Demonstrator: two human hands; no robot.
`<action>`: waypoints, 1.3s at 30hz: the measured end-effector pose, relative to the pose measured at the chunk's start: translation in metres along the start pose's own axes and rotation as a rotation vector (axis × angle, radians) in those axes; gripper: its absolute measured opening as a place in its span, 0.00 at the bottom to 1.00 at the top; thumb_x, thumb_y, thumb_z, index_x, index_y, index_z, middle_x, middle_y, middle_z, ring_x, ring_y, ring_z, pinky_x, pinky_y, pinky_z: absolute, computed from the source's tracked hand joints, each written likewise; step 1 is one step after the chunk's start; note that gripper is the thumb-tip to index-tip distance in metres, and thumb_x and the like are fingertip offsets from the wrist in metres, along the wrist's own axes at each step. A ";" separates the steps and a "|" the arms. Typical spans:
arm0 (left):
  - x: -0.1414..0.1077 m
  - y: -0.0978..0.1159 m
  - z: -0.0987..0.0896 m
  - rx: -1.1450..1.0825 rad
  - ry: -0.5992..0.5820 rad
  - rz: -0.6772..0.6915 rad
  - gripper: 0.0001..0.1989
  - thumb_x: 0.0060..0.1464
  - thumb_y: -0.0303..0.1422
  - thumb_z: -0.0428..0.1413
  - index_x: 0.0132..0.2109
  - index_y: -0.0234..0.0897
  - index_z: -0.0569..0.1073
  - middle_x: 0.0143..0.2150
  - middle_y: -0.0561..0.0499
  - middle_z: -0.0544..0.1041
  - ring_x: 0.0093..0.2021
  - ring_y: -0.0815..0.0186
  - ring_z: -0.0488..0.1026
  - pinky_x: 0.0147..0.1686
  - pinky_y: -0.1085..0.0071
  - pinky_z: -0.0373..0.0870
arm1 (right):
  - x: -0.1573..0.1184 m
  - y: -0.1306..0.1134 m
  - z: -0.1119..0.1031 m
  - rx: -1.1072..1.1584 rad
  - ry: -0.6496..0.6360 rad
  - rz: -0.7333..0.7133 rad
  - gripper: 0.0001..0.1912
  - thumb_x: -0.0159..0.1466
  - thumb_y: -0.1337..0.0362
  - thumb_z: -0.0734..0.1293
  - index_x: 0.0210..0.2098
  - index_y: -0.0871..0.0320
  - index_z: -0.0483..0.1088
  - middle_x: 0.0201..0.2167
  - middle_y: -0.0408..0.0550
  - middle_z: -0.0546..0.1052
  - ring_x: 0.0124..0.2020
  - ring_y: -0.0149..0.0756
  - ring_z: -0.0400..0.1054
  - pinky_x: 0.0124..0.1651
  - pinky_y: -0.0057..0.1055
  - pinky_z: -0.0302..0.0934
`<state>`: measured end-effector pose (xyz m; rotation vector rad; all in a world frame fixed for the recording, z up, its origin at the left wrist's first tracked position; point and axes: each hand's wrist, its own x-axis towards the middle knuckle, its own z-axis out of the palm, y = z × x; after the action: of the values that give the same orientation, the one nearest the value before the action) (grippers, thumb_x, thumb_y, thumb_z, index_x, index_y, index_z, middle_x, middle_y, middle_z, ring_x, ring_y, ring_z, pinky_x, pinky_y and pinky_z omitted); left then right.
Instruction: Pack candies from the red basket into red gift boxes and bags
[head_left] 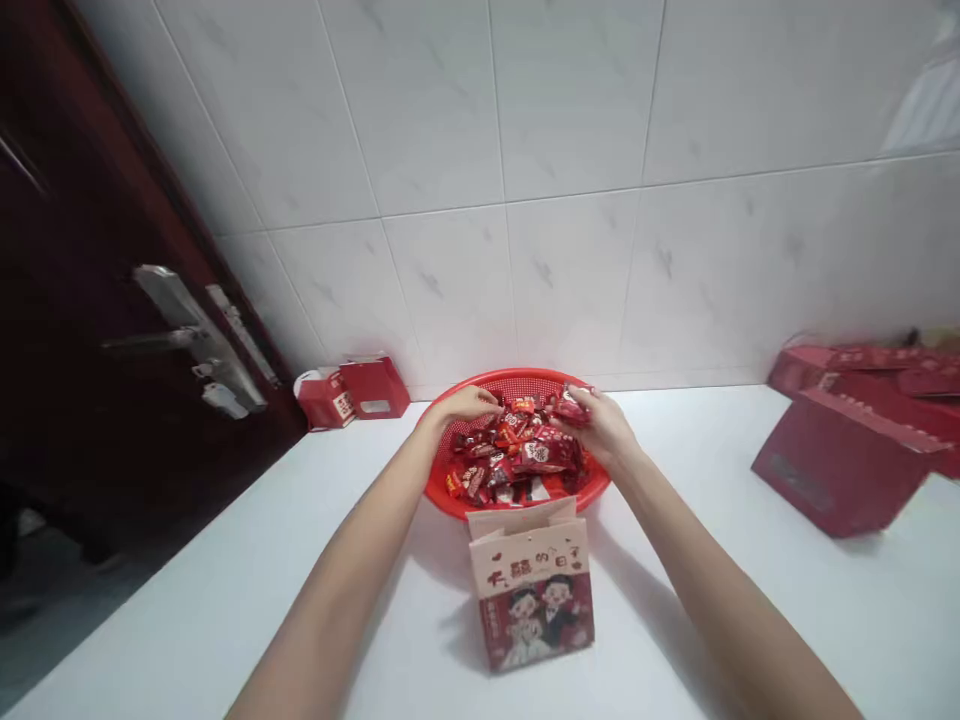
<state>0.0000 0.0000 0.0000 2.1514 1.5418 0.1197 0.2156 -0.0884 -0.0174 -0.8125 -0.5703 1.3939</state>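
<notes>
A round red plastic basket stands against the wall, filled with wrapped candies in red and dark red packets. Over its right side, my right hand is closed around a red candy packet. My left hand reaches over the basket's left rim, its fingertips down among the candies; whether they grip one is hidden. Between my forearms, in front of the basket, a paper gift box stands upright with its top open. Its front shows a cartoon bride and groom under Chinese lettering.
Two small red boxes stand at the back left by the wall. To the right are a larger red box and several red folded cartons. A dark door with a metal handle borders the white table on the left.
</notes>
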 end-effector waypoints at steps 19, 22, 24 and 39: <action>-0.023 0.001 0.025 0.392 0.052 0.036 0.13 0.50 0.38 0.64 0.40 0.38 0.75 0.42 0.49 0.81 0.43 0.57 0.77 0.37 0.71 0.68 | -0.005 0.004 0.004 -0.091 -0.004 -0.044 0.11 0.52 0.68 0.75 0.26 0.57 0.67 0.21 0.37 0.71 0.24 0.31 0.71 0.25 0.29 0.74; -0.014 0.000 0.023 0.398 0.174 0.011 0.07 0.55 0.26 0.55 0.40 0.36 0.75 0.41 0.47 0.81 0.42 0.58 0.77 0.38 0.70 0.68 | -0.007 0.005 0.005 -0.112 -0.007 -0.044 0.09 0.53 0.68 0.74 0.26 0.57 0.68 0.21 0.38 0.72 0.23 0.32 0.71 0.24 0.30 0.73; -0.010 0.001 0.021 0.400 0.209 0.007 0.12 0.51 0.22 0.54 0.43 0.36 0.76 0.44 0.44 0.81 0.44 0.57 0.77 0.39 0.69 0.69 | -0.007 0.005 0.006 -0.114 0.002 -0.049 0.08 0.53 0.68 0.73 0.27 0.57 0.69 0.21 0.38 0.72 0.23 0.31 0.71 0.24 0.29 0.73; -0.001 0.029 0.019 0.680 -0.007 0.146 0.11 0.45 0.39 0.68 0.38 0.44 0.83 0.61 0.48 0.74 0.64 0.50 0.65 0.64 0.59 0.60 | -0.002 0.010 -0.001 -0.238 0.054 -0.131 0.12 0.48 0.62 0.75 0.28 0.55 0.68 0.23 0.39 0.73 0.27 0.35 0.70 0.26 0.32 0.72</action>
<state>0.0310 -0.0145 -0.0037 2.7695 1.5686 -0.4249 0.2103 -0.0903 -0.0255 -0.9817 -0.7437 1.1951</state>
